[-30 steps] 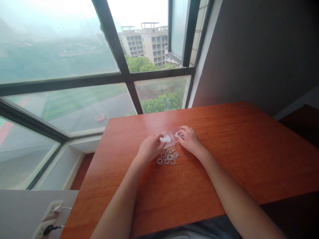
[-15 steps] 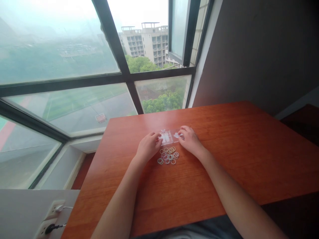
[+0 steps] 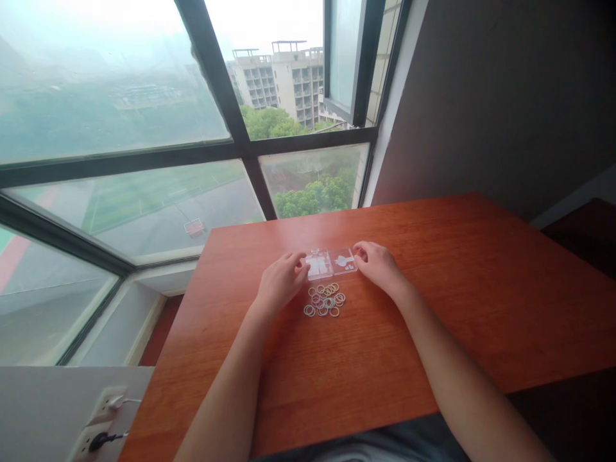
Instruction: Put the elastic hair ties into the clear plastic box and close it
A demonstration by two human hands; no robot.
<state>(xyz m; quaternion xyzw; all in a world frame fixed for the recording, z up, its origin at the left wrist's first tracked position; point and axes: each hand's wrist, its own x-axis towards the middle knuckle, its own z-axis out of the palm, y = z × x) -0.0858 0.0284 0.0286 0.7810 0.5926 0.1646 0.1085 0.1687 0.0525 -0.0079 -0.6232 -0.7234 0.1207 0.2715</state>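
Observation:
An opened clear plastic box lies flat on the wooden table, its base [image 3: 319,264] on the left and its lid [image 3: 343,261], with a white printed pattern, on the right. My left hand [image 3: 283,278] has its thumb and fingers closed on the base's left edge. At the lid's right edge is my right hand [image 3: 378,264], fingers curled and pinching that edge. On the near side of the box, several thin pale rings [image 3: 328,303] lie in a loose, overlapping cluster; neither hand touches them.
The reddish-brown table [image 3: 462,289] reaches far to the right. Behind it stands a dark-framed window [image 3: 308,138] with one pane swung out. Plugs sit in a wall socket [image 3: 103,410] at lower left. A grey wall [image 3: 481,102] rises at the right.
My right hand has shifted right, from over the lid to its outer edge, uncovering the printed pattern. My left hand has slid slightly left. The rings stay where they were.

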